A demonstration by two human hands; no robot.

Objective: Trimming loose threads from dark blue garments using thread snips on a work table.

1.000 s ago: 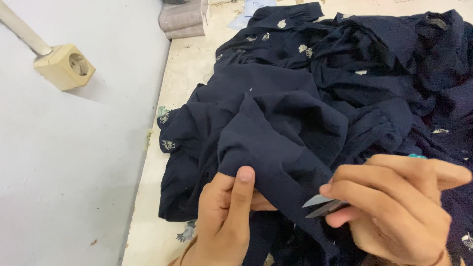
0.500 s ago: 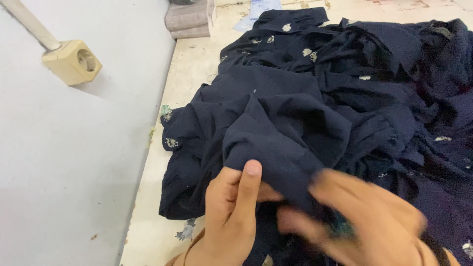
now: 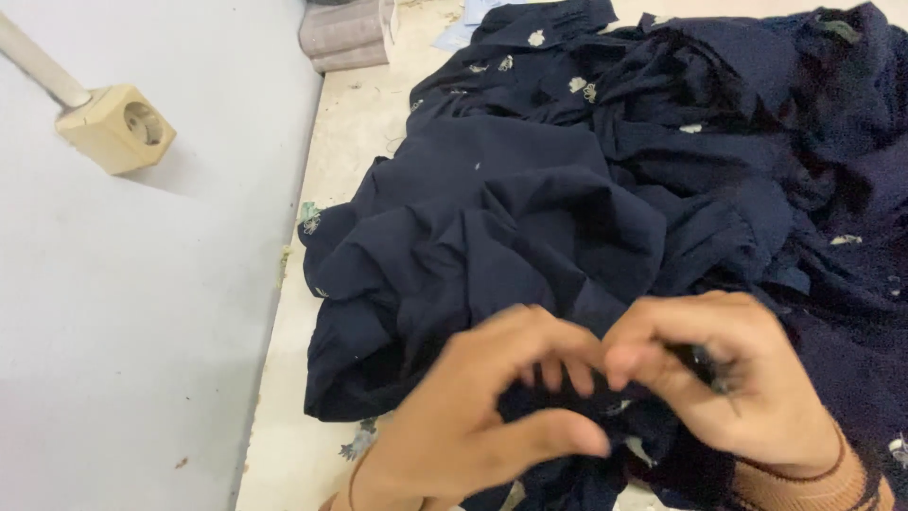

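A heap of dark navy fabric [image 3: 530, 218] with small pale embroidered motifs covers the pale tabletop [image 3: 355, 142]. My left hand [image 3: 473, 416] is curled at the near edge of the heap, its fingertips pinching a fold of the cloth. My right hand [image 3: 747, 397] meets it fingertip to fingertip and is closed around a small dark cutting tool [image 3: 705, 364], which is mostly hidden by the fingers. A thin bracelet and a ribbed brown cuff show at the right wrist.
A grey wall [image 3: 132, 312] runs along the left of the table, with a beige socket box [image 3: 118, 128] and a conduit on it. A folded greyish cloth stack [image 3: 345, 33] lies at the far table edge. Fabric fills the right side.
My left hand has lifted from lying flat on the cloth and curled in. My right hand moved left to meet it, and the tool's metal tips are now hidden in the fingers.
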